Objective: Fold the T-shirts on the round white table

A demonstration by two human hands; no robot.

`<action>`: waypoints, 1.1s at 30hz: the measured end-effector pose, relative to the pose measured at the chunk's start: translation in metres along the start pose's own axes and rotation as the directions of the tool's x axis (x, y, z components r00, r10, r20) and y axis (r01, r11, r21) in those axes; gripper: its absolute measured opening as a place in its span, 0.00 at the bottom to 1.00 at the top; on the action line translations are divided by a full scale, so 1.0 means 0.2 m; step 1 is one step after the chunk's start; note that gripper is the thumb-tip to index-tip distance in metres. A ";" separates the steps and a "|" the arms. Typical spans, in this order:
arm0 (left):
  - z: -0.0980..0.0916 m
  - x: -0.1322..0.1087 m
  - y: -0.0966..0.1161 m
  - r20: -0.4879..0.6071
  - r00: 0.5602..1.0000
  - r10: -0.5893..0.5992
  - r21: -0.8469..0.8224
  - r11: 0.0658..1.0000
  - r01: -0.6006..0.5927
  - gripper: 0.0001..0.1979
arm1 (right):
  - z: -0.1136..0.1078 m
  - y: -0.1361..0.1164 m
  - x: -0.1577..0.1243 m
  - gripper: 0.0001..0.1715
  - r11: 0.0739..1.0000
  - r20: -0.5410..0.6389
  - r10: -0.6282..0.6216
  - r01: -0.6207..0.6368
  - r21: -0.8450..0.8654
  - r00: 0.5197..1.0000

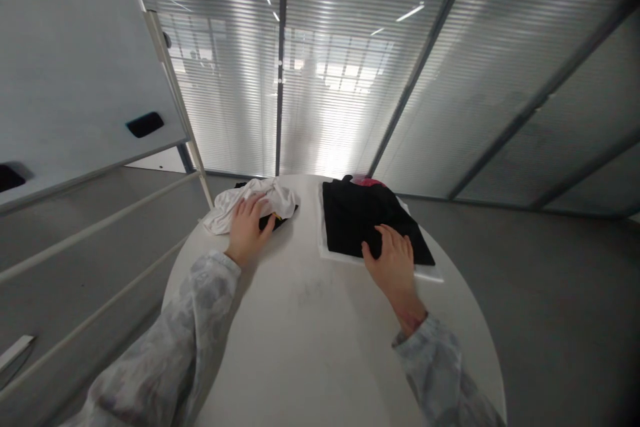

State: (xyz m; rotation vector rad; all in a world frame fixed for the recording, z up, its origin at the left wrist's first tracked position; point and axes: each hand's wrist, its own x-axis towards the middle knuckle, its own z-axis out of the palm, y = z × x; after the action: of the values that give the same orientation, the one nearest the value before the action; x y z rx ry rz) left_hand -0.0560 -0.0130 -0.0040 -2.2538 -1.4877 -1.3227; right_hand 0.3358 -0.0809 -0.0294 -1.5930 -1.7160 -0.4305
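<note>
My left hand [249, 230] rests on a crumpled white cloth garment [220, 213] at the table's far left, fingers spread. Under and beside that garment shows a black cloth [286, 222] with a small yellow mark. On the right, a folded black garment [350, 217] lies flat over a white sheet-like layer [333, 255] whose edges stick out. My right hand [393, 260] touches the near edge of the black garment, its thumb apart from the slightly bent fingers. Behind the black garment peeks a bit of red-pink cloth [370, 182].
Both piles lie on a round white table [310, 347]. A whiteboard [85, 47] on a white tubular frame [100, 227] stands close at the left. Beyond the table runs a glass partition with blinds [330, 113]. Grey floor [550, 280] lies at the right.
</note>
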 end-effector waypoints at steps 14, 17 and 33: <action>0.19 -0.17 0.39 0.266 0.949 0.167 -0.392 0.919 -0.052 0.16 | 0.04 0.07 0.01 0.13 0.993 0.038 0.055 -0.058 0.101 0.998; 0.17 -0.16 0.35 0.246 0.968 0.055 -0.439 0.897 0.060 0.16 | 0.00 0.00 0.03 0.10 0.958 -0.045 -0.024 0.036 0.283 0.999; 0.16 -0.17 0.35 0.449 0.872 0.195 -0.653 0.738 0.171 0.10 | -0.15 -0.44 -0.06 0.10 0.759 0.126 -0.451 0.305 0.575 0.884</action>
State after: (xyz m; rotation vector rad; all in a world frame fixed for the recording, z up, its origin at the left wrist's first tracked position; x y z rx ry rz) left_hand 0.0141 -0.0544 -0.0246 -3.2777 -1.1982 -1.5501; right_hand 0.2605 -0.1247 0.0037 -0.9064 -2.1341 0.0941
